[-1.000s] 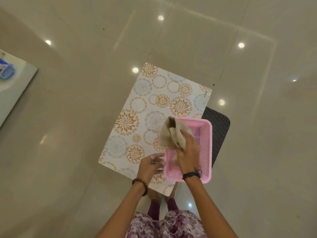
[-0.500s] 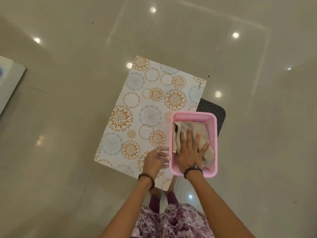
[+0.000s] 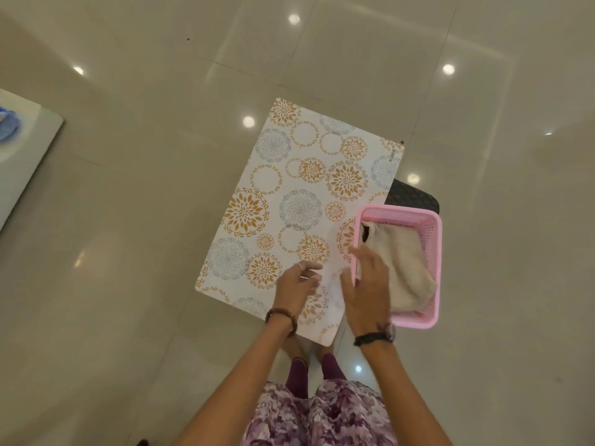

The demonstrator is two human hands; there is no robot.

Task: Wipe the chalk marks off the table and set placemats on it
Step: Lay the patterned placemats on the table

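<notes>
While both hands hover empty, fingers loosely spread, left hand (image 3: 297,288) over the floral placemat (image 3: 289,214), right hand (image 3: 367,291) at the pink basket (image 3: 433,262) rim: probably pinch the mat's near edge, lift flat. Cloth (image 3: 399,268) lies in the basket, 2 o'clock of the right hand.

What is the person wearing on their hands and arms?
The arms are bare, with no sleeves. The left hand has a brown beaded bracelet at the wrist and a thin ring on one finger. The right hand has a dark-strapped watch at the wrist.
</notes>
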